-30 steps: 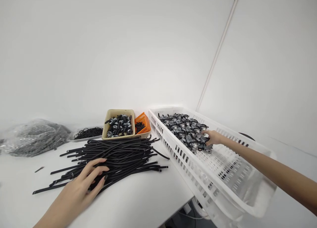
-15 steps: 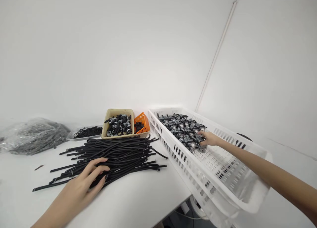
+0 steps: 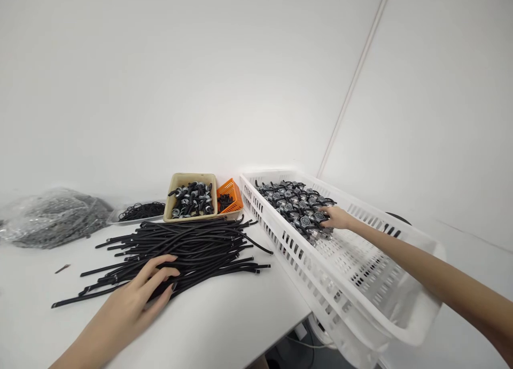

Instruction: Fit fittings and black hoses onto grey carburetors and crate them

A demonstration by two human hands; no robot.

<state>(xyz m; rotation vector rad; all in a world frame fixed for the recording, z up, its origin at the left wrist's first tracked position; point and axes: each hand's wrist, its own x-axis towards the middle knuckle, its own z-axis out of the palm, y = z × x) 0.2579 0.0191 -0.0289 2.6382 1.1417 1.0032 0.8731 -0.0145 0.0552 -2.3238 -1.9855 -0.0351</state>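
Observation:
My left hand rests at the near side of a pile of thin black rubber tubes, its fingers spread and lightly touching them. The tubes lie roughly side by side on the table. My right hand reaches into a long white plastic basket. Its fingers are closed at the edge of a grey and black part, round-faced with short black tubes, among rows of similar parts filling the basket's far half. The fingertips are partly hidden there.
Behind the tubes stand a beige bin of black and silver fittings, an orange basket of small black pieces and a clear tray of thin black rings. A plastic bag of grey pieces lies left. The white basket overhangs the table edge.
My right hand has shifted slightly away from me among the parts at the near end of the rows. My left hand stays on the tubes. The view has tilted slightly.

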